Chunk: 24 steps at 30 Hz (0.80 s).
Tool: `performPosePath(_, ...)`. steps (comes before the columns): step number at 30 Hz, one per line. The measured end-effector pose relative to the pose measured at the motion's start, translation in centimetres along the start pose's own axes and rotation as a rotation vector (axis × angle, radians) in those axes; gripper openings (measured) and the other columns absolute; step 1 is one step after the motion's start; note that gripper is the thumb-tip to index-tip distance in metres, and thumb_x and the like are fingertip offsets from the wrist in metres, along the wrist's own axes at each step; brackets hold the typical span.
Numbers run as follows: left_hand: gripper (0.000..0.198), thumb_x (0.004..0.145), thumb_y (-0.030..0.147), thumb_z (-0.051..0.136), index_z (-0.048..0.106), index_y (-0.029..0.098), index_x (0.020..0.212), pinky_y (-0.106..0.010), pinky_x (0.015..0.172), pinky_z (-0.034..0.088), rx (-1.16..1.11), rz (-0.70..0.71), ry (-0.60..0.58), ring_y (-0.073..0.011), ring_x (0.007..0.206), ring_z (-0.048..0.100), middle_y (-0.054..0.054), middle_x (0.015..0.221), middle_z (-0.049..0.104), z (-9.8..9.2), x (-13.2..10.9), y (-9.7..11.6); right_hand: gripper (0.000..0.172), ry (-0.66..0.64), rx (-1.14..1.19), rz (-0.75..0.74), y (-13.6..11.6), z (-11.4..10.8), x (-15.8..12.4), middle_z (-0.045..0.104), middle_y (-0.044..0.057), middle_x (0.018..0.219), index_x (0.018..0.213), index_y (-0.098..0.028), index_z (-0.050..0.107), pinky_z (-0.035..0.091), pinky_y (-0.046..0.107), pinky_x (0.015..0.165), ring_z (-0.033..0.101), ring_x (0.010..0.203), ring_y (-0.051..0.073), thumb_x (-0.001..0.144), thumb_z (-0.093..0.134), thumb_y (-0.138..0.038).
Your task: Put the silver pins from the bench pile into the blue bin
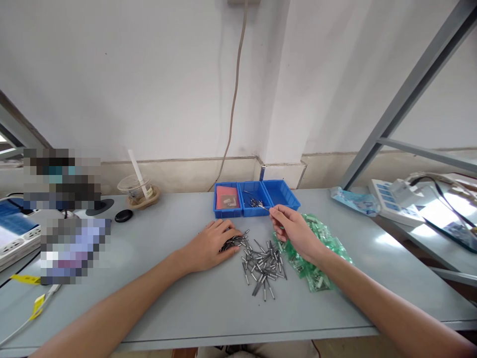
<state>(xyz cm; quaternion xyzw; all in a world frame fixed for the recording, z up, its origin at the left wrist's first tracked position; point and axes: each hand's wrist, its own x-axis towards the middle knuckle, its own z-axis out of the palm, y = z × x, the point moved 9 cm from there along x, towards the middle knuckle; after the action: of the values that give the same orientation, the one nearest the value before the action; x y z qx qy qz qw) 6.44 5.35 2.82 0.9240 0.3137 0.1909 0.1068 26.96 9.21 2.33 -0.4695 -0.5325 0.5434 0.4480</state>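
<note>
My left hand (213,244) curls over a bunch of rivets (234,241), metal pins with thicker ends, gathered between its thumb and fingers on the table. Beside it lies a loose heap of the same rivets (263,266). My right hand (291,227) is closed in a pinch on a thin rivet (264,207), held at the front edge of the middle blue bin (255,212). More rivets lie inside that bin. Under my right wrist are green plastic bags (320,286) with small pale parts showing through.
The left blue bin (228,214) holds a reddish sheet and small pieces; the right blue bin (285,195) adjoins. At left stand a plastic cup with a straw (137,191) and a black round object (123,215). A power strip (395,201) and a blue packet (356,200) lie right.
</note>
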Motion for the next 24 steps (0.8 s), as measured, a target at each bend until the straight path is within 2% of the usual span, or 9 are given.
performPosePath(8,0.033,0.109,0.038,0.055,0.059,0.026,0.139,-0.042,0.102,0.048,-0.004,0.009,0.010,-0.0261,0.114,0.058,-0.009,0.125,0.061,0.1,-0.1,-0.1,0.036,0.077,0.097,0.052,-0.2,-0.5,0.0,0.055,0.002,0.087,0.084,-0.022,0.065,0.032,0.026,0.044,0.040,0.060,0.011,0.087,0.078,-0.056)
performPosePath(24,0.032,0.109,0.039,0.054,0.060,0.026,0.138,-0.041,0.101,0.048,0.004,0.014,0.021,-0.0252,0.112,0.059,-0.008,0.124,0.061,0.0,-0.1,0.0,0.032,0.119,0.070,0.032,1.1,-1.5,1.0,0.059,0.002,0.090,0.088,-0.022,0.069,0.036,0.022,0.044,0.043,0.059,0.010,0.089,0.076,-0.053)
